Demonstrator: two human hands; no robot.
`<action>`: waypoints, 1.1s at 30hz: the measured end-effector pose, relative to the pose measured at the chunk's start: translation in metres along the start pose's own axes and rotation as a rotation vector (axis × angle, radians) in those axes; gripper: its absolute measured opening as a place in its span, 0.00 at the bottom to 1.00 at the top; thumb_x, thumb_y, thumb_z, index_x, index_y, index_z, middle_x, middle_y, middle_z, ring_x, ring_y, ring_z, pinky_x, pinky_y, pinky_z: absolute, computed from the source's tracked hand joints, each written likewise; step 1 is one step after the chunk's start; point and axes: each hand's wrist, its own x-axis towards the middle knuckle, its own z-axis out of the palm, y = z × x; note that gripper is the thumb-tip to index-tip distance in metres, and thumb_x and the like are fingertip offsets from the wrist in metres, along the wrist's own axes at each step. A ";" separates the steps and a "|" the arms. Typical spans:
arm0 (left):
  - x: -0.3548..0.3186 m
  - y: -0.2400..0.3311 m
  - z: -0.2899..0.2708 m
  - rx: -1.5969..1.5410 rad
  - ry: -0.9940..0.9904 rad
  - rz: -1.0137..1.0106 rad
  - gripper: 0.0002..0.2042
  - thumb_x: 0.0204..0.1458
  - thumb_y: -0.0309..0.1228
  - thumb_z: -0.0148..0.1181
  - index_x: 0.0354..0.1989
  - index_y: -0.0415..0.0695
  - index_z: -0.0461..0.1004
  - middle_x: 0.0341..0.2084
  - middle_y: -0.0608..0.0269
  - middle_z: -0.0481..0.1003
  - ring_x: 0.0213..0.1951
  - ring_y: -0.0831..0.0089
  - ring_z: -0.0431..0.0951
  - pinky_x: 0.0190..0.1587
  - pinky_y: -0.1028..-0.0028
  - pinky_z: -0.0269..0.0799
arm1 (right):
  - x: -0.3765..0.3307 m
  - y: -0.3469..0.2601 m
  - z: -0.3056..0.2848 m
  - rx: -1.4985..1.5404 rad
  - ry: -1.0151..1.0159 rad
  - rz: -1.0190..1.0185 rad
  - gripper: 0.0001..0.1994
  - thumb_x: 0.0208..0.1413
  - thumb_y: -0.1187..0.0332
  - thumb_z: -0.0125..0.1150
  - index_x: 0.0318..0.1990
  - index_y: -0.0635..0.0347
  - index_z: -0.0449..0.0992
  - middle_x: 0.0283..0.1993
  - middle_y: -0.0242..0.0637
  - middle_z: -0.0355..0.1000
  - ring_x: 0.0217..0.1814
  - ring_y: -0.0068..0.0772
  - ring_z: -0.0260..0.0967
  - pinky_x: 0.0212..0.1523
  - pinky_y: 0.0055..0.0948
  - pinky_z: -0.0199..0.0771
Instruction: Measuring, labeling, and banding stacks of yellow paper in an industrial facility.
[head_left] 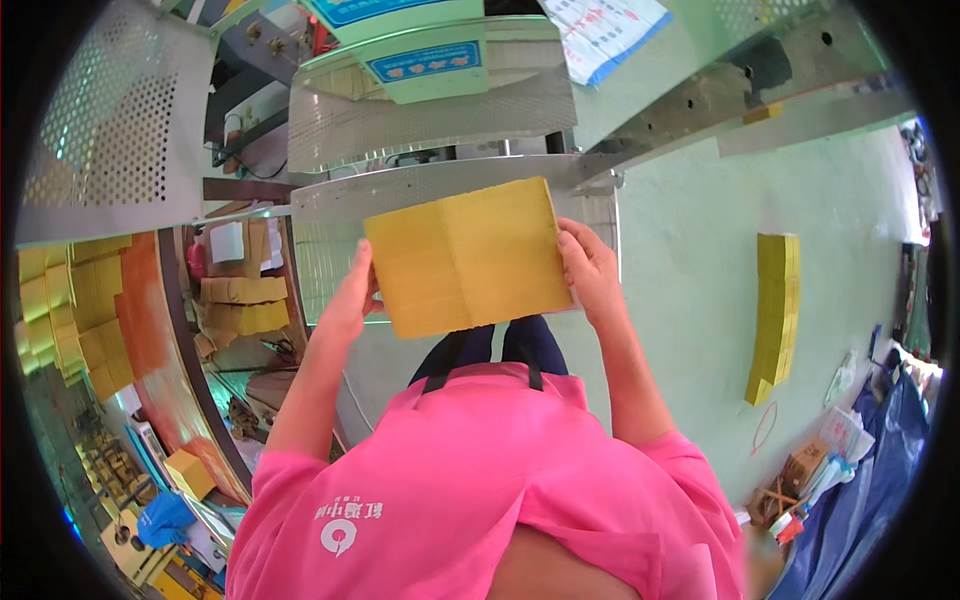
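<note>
Front and centre, a thick stack of yellow paper sheets (468, 257) is held up flat above the pale green counter (690, 300), its long axis running left to right and tilted, the right end riding higher. The top face looks matte and papery, a faint crease line crossing it near the middle, corners square. The left hand (352, 300) clamps the left short edge, grip closed with the thumb tucked against the stack's side. The right hand (592, 270) pinches the right edge, fingers curled over the face. Out to the right, a long block of the same yellow sheets (774, 315) lies on the counter. Perforated metal panels (420, 120) stand behind.
</note>
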 end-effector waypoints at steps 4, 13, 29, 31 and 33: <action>-0.004 -0.017 0.005 -0.161 0.004 0.132 0.36 0.62 0.63 0.30 0.64 0.46 0.62 0.57 0.64 0.69 0.56 0.71 0.69 0.49 0.66 0.69 | -0.002 0.010 -0.002 0.368 -0.057 0.157 0.16 0.62 0.63 0.55 0.51 0.65 0.76 0.27 0.24 0.68 0.26 0.13 0.61 0.27 0.18 0.61; 0.002 -0.049 0.008 -0.273 0.144 0.207 0.28 0.66 0.53 0.36 0.61 0.43 0.66 0.53 0.64 0.72 0.57 0.74 0.68 0.57 0.71 0.64 | 0.005 0.015 0.004 0.408 -0.077 0.142 0.11 0.60 0.67 0.56 0.45 0.63 0.80 0.30 0.24 0.72 0.27 0.12 0.63 0.28 0.18 0.63; 0.019 -0.043 0.066 -0.659 0.111 0.428 0.28 0.67 0.51 0.35 0.64 0.42 0.61 0.58 0.64 0.67 0.58 0.72 0.67 0.60 0.69 0.62 | -0.001 0.012 0.045 0.758 -0.093 0.046 0.23 0.69 0.64 0.40 0.66 0.67 0.59 0.68 0.40 0.60 0.68 0.32 0.58 0.66 0.30 0.57; 0.030 -0.024 0.062 -0.623 0.049 0.452 0.27 0.67 0.50 0.37 0.65 0.43 0.61 0.59 0.64 0.66 0.60 0.71 0.65 0.61 0.68 0.60 | 0.013 0.002 0.042 0.748 -0.084 0.011 0.23 0.70 0.63 0.39 0.66 0.67 0.59 0.67 0.40 0.60 0.68 0.32 0.58 0.66 0.30 0.58; 0.039 0.004 0.057 -0.604 0.034 0.489 0.27 0.67 0.50 0.37 0.65 0.43 0.61 0.59 0.65 0.66 0.60 0.71 0.65 0.62 0.68 0.59 | 0.032 -0.003 0.033 0.736 -0.078 -0.014 0.23 0.70 0.63 0.38 0.66 0.67 0.59 0.67 0.40 0.60 0.68 0.31 0.58 0.66 0.29 0.58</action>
